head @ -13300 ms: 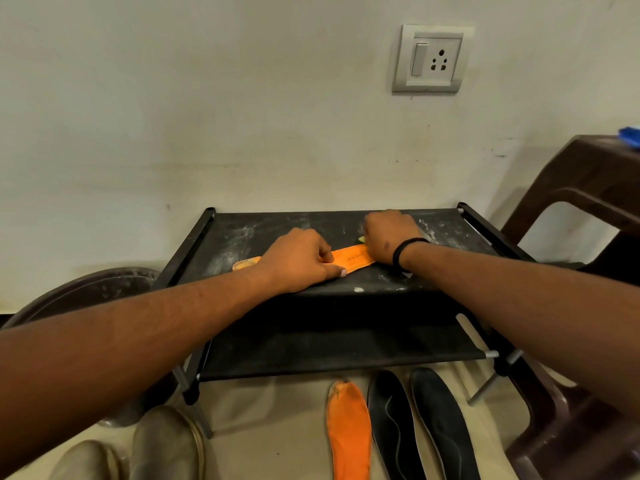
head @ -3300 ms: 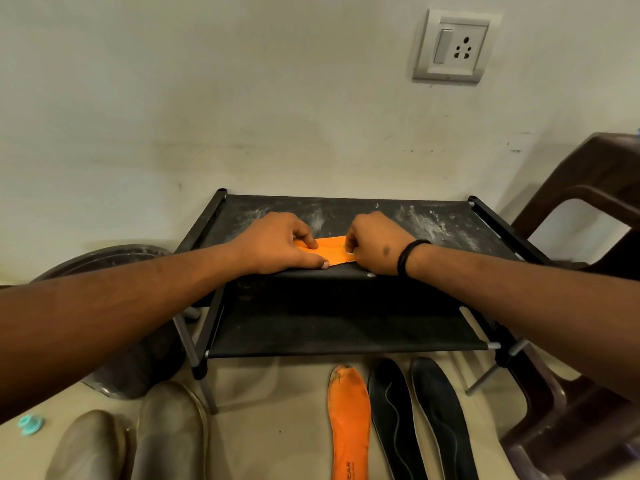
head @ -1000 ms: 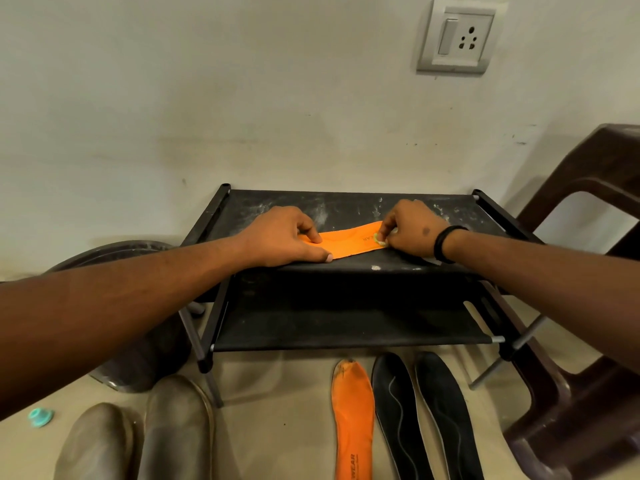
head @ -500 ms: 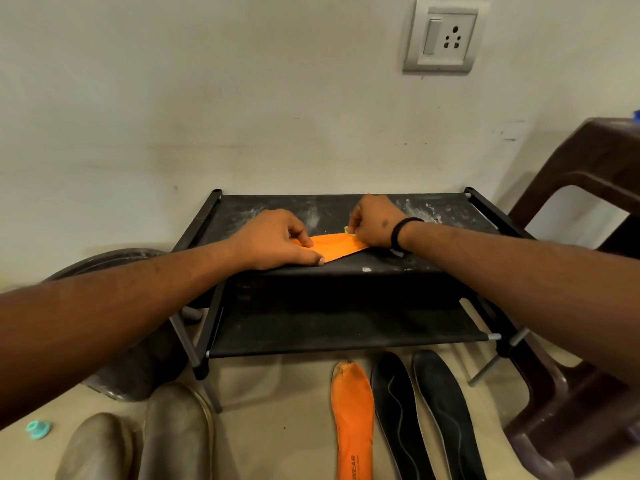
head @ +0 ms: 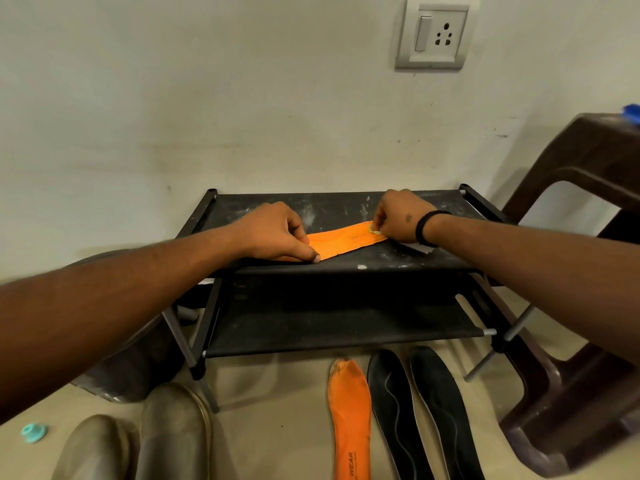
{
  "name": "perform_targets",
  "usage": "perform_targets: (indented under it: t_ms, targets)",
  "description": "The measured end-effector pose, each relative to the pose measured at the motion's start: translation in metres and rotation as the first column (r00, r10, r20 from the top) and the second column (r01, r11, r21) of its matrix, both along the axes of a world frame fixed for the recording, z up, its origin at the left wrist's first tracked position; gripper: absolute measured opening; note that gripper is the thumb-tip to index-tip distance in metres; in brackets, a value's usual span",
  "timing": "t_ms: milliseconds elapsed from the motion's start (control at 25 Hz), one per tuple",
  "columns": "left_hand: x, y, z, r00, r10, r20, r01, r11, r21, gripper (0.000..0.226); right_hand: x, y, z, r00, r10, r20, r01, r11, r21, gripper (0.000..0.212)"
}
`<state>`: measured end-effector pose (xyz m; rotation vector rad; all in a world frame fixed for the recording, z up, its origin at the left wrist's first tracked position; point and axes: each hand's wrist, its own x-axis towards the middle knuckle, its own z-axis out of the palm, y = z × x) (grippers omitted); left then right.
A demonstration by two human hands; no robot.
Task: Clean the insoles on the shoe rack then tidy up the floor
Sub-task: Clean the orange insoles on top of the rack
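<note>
The orange insole (head: 346, 241) lies flat on the top shelf of the black shoe rack (head: 339, 271), running left to right and angled slightly away from the front edge. The left hand (head: 277, 237) presses down on its near end, fingers curled over it with a thumb tip at the shelf front. The right hand (head: 401, 216) is clenched on a small pale-green scrubber (head: 374, 229) held against the far end of the insole; a grey-white bit of cloth or pad (head: 420, 248) shows under the wrist, too hidden to identify.

In my judgement the main risk is the insole sliding or buckling if the left hand eases while the right one rubs towards it. The near corner sits close to the front rail, so a hard stroke could push it off onto the lower shelf. White powder or residue on the shelf (head: 311, 211) may smear back onto the cleaned face.

Room is tight on the right, where a brown plastic chair (head: 571, 202) stands just beside the rack, and a wall closes the back. On the floor in front lie a second orange insole (head: 349, 410) and two black insoles (head: 419, 410), with a pair of grey shoes (head: 145, 441) and a small teal cap (head: 33, 432) to the left, and a dark tub (head: 131, 358) beside the rack's left legs.
</note>
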<state>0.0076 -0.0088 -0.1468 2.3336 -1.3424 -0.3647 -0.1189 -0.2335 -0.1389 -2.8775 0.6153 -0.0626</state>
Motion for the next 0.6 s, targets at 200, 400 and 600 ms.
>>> perform_targets:
  t_ms: [200,400,600]
  targets:
    - [0.001,-0.031,0.009,0.998,0.002,0.063,0.001,0.999,-0.041,0.056,-0.007,-0.014,0.02,0.965,-0.055,0.258,-0.027,0.952,0.306,0.015]
    - [-0.014,-0.08,0.006,0.976,0.005,0.216,-0.023,0.996,0.082,0.059,-0.009,-0.014,0.01,0.931,-0.182,0.318,-0.012,0.852,0.523,0.015]
    - [-0.009,-0.098,0.002,0.998,0.05,0.024,-0.05,0.998,0.028,0.049,-0.014,-0.02,0.014,0.877,-0.314,0.363,-0.043,0.701,0.711,0.016]
